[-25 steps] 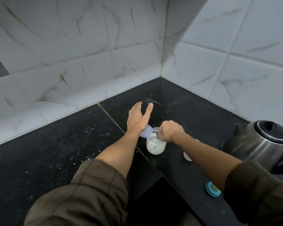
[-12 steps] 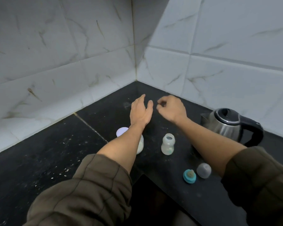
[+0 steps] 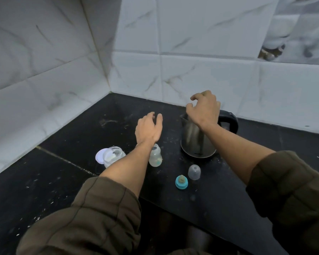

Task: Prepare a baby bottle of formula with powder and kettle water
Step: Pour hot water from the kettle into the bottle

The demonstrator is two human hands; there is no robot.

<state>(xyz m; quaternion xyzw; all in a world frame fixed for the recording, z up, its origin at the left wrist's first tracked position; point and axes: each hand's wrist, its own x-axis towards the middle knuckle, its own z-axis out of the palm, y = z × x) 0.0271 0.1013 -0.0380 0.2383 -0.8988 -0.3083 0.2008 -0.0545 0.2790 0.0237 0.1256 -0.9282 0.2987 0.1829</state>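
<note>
The left hand (image 3: 148, 128) is hovering over the black bench (image 3: 53, 181), its fingers relaxed and slightly apart, holding nothing. The right hand (image 3: 203, 107) is hanging over the top of the steel kettle (image 3: 195, 142), its fingers loosely bent and spread, gripping nothing. Whether it is touching the kettle's top cannot be told. The kettle's black handle (image 3: 229, 122) is showing just past the right wrist, on the wall side.

The baby bottle (image 3: 155, 157) is standing upright and uncapped just below the left wrist, between the powder jar (image 3: 112, 157) and the kettle, with something pale sitting in its lower part. The open jar is being partly hidden by the left forearm, and its white lid (image 3: 100, 156) is lying against its left side. Nearer the person, the teal ring with the teat (image 3: 181, 182) and the clear cap (image 3: 194, 172) are sitting just beside each other. Brown sleeves (image 3: 92, 218) are covering both upper forearms.
</note>
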